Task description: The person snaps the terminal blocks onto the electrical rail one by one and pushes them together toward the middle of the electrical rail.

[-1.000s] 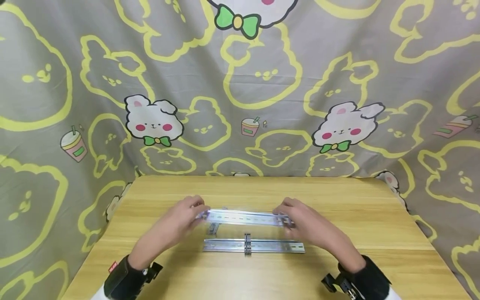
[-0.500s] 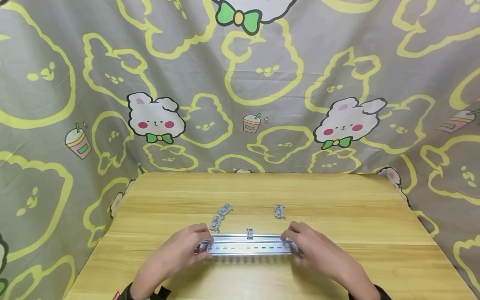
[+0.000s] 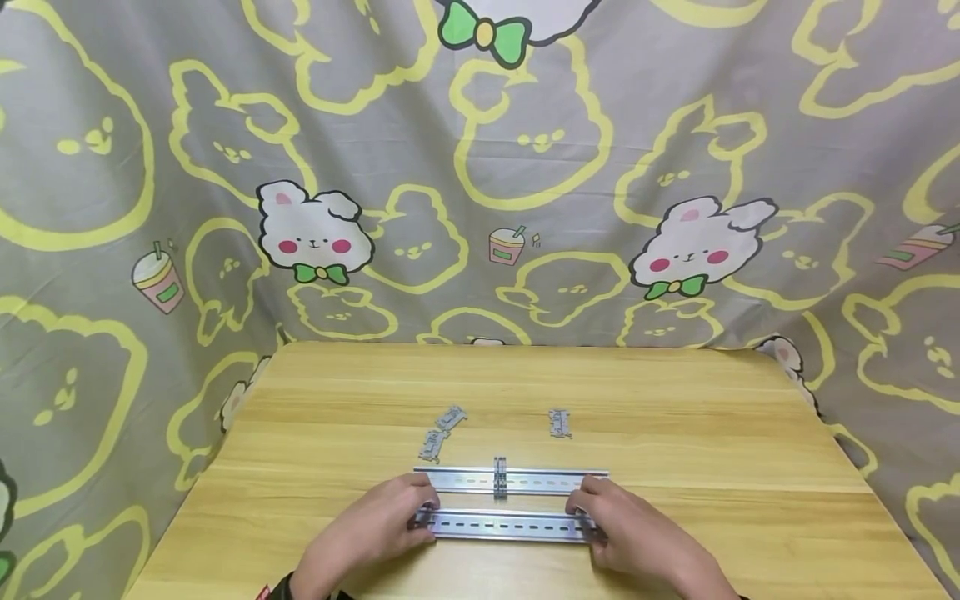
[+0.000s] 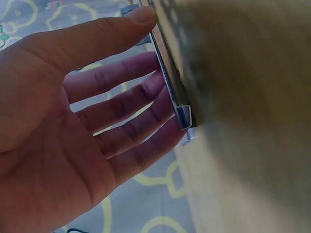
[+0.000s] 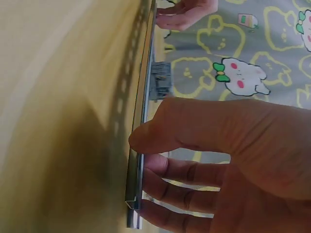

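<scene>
A slotted metal DIN rail (image 3: 510, 526) lies crosswise in front of me, gripped at both ends. My left hand (image 3: 381, 518) holds its left end, thumb (image 4: 141, 15) on the near edge and fingers along the far edge. My right hand (image 3: 632, 530) pinches the right end the same way; in the right wrist view its thumb (image 5: 148, 138) presses the rail's edge (image 5: 141, 107). Just behind lies a second DIN rail (image 3: 465, 481), parallel, with narrow grey terminal blocks (image 3: 500, 478) clipped across its middle. My fingertips partly overlap that rear rail's ends in the head view.
Two loose grey terminal blocks lie behind the rails at left, one farther back (image 3: 452, 417) and one nearer (image 3: 432, 445). Another grey terminal block (image 3: 559, 422) lies at right. A patterned curtain (image 3: 480, 167) hangs behind the wooden table (image 3: 675, 392).
Both hands have carried the held rail from behind the other rail, over it, and down to its near side. The rear rail with its clipped blocks has come back into view.
</scene>
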Demonstrator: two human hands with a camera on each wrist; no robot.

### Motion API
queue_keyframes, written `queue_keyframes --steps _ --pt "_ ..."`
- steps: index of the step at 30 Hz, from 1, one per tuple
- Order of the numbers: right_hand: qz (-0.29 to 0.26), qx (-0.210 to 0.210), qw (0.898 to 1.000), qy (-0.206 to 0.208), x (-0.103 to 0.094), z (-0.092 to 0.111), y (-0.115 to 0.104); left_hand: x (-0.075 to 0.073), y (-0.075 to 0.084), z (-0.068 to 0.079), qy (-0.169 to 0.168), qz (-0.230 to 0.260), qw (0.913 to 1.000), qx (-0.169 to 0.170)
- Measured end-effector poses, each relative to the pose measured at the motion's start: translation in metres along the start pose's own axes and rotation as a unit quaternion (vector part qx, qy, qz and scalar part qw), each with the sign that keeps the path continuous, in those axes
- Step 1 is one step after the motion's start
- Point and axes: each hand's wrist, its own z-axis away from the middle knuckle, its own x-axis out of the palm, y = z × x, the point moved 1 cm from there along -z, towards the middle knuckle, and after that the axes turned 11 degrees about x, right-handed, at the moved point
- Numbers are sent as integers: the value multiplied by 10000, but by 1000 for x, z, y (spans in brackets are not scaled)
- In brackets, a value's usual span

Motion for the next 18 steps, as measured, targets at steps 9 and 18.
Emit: queue_keyframes --steps 9,18 --pt "-18 116 9998 -138 6 -2 4 11 -3 -1 122 -209 9997 -34" --pt "16 173 9998 64 9 -7 8 13 -6 -3 365 -432 9984 -16"
